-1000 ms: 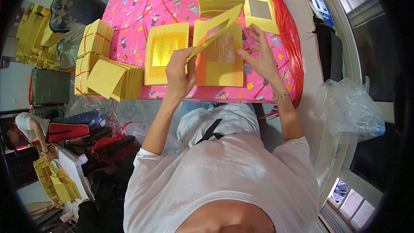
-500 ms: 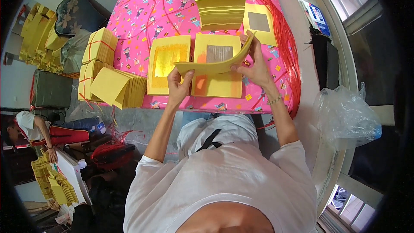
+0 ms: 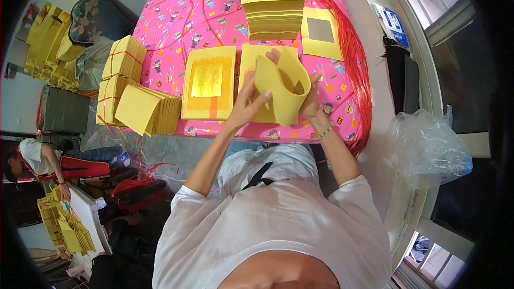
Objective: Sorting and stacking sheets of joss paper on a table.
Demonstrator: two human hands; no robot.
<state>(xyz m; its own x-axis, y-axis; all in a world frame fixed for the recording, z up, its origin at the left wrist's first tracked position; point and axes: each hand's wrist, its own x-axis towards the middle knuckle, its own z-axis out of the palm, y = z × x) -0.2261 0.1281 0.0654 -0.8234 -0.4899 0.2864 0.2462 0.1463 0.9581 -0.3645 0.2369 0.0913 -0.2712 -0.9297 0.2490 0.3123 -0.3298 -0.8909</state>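
A bundle of yellow paper sheets [image 3: 276, 90] is bent into a loop between my two hands, above the front of the table. My left hand [image 3: 248, 103] grips the bundle's left side, its thumb lying across the front. Cupped against the right side of the curl is my right hand [image 3: 312, 101], its fingers partly hidden by the paper. Some fingertips show behind the loop's upper edge. Below the bundle lies a yellow paper stack [image 3: 247, 58], mostly covered. Just left of it rests another stack with a shiny gold square [image 3: 208, 80] and an orange border.
A tall stack of yellow paper [image 3: 274, 18] and a sheet with a grey square [image 3: 320, 29] lie farther back on the pink tablecloth [image 3: 214, 21]. Red strands [image 3: 357, 75] run down the right edge. Folded yellow bundles [image 3: 147, 109] stand left. Another person [image 3: 48, 158] works at lower left.
The bundle was a long, gently bowed strip held at both ends. Now it is curled into a loop, and my hands have come closer together and slightly lower on the right.
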